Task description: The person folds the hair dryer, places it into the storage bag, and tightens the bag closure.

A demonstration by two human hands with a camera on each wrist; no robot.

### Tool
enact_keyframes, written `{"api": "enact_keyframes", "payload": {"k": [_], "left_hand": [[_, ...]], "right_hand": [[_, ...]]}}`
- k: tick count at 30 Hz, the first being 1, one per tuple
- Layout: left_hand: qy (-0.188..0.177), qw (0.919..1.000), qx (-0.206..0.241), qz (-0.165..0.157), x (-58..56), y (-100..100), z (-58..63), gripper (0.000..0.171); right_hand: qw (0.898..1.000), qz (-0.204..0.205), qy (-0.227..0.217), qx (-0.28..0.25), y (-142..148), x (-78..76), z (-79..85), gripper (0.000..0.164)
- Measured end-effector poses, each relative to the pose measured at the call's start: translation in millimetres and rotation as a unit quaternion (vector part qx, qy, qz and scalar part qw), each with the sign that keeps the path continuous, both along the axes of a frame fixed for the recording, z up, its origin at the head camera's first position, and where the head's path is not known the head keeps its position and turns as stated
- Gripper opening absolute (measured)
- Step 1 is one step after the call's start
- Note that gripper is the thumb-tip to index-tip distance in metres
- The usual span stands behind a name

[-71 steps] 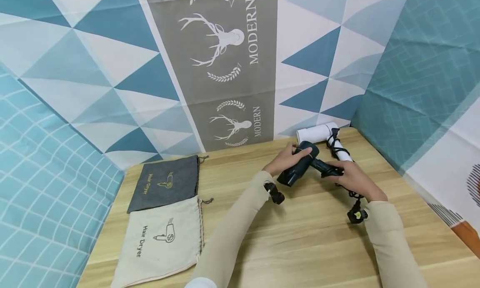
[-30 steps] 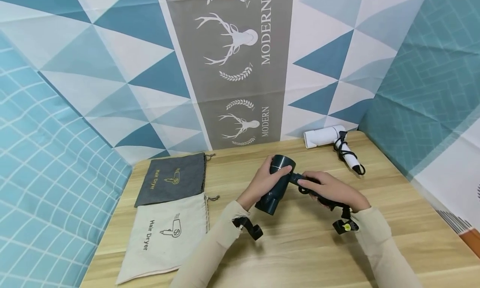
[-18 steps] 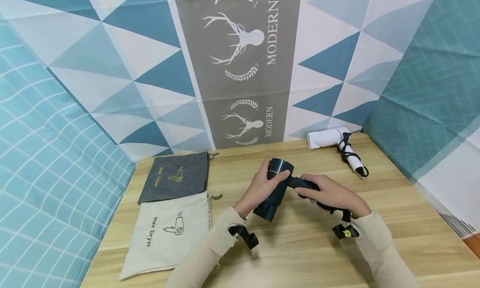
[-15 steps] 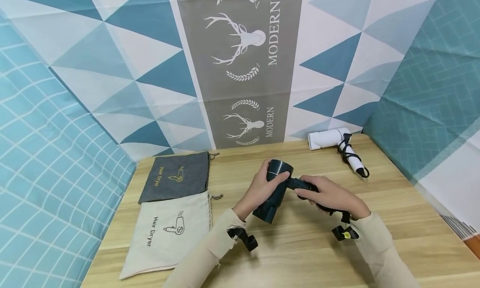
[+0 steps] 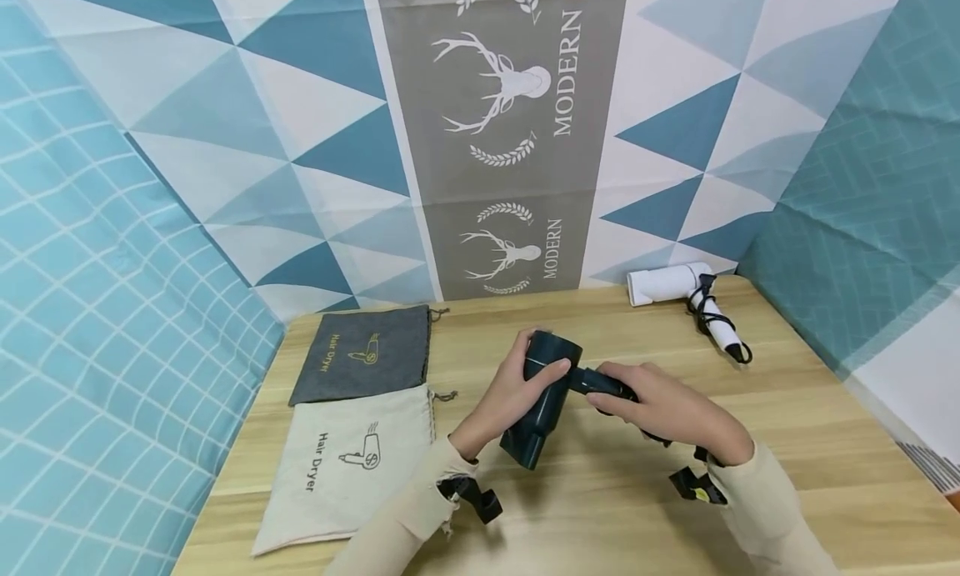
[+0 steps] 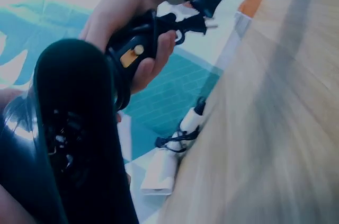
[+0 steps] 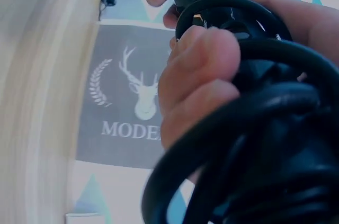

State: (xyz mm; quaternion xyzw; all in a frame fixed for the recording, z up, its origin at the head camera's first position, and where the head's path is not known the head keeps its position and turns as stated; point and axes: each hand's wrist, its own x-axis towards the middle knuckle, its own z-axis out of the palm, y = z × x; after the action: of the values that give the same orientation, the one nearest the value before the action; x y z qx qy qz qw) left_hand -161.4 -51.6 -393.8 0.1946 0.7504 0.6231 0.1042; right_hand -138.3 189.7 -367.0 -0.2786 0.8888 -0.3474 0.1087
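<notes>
A dark hair dryer (image 5: 546,401) is held over the wooden table by both hands. My left hand (image 5: 510,397) grips its barrel, thumb across the top, nozzle tilted down toward me. My right hand (image 5: 663,401) holds the handle (image 5: 596,382), fingers curled round it and the wound cord (image 7: 265,49). In the left wrist view, the barrel's open end (image 6: 79,128) looms close, and the cord's plug (image 6: 193,24) sticks out beside the right hand. To the left lie a grey drawstring bag (image 5: 360,355) and a cream drawstring bag (image 5: 352,459), both flat and printed "Hair Dryer".
A white hair dryer (image 5: 667,284), its black cord wound round the handle, lies at the back right against the patterned wall. The wooden table (image 5: 600,518) meets fabric-covered walls at the left, back and right.
Both hands have brought the dark hair dryer from beside the white one toward the table's middle and nearer to me. The head view has shifted; the bags and white dryer stay put.
</notes>
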Motion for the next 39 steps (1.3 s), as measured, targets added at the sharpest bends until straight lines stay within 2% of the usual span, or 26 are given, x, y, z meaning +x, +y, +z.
{"api": "enact_keyframes", "payload": {"k": [4, 9, 12, 17, 20, 24, 28, 33, 39], "left_hand": [[0.009, 0.9999, -0.003, -0.012, 2.3, -13.6, 14.4, 0.051], [0.059, 0.9982, 0.005, 0.007, 11.4, -26.4, 34.9, 0.042], [0.079, 0.9965, 0.022, 0.011, 17.9, -29.9, 42.4, 0.041], [0.086, 0.9957, 0.032, 0.015, 25.4, -32.2, 48.3, 0.038], [0.092, 0.9949, 0.028, 0.029, 29.5, -34.5, 52.7, 0.036], [0.120, 0.9907, 0.037, 0.052, 39.7, -40.4, 65.3, 0.033], [0.149, 0.9857, 0.053, 0.059, 49.7, -42.8, 75.4, 0.033], [0.172, 0.9812, 0.062, 0.061, 52.7, -42.4, 79.8, 0.033], [0.183, 0.9786, 0.070, 0.063, 49.8, -41.3, 74.2, 0.032]], "right_hand": [[1.000, -0.003, 0.005, 0.007, -9.5, 7.6, 9.0, 0.029], [1.000, 0.016, 0.027, 0.003, -22.6, 15.3, 27.2, 0.032], [0.999, 0.025, 0.034, 0.002, -27.9, 19.6, 36.4, 0.033], [0.999, 0.022, 0.038, 0.006, -34.6, 27.2, 41.4, 0.031], [0.997, 0.012, 0.074, 0.005, -40.2, 31.1, 41.2, 0.027], [0.990, -0.003, 0.138, 0.001, -50.0, 38.0, 43.4, 0.020], [0.983, -0.016, 0.181, -0.001, -55.0, 45.6, 45.8, 0.017], [0.978, -0.027, 0.208, -0.001, -56.9, 49.5, 47.7, 0.016], [0.972, -0.033, 0.231, 0.004, -56.8, 49.5, 44.6, 0.019]]}}
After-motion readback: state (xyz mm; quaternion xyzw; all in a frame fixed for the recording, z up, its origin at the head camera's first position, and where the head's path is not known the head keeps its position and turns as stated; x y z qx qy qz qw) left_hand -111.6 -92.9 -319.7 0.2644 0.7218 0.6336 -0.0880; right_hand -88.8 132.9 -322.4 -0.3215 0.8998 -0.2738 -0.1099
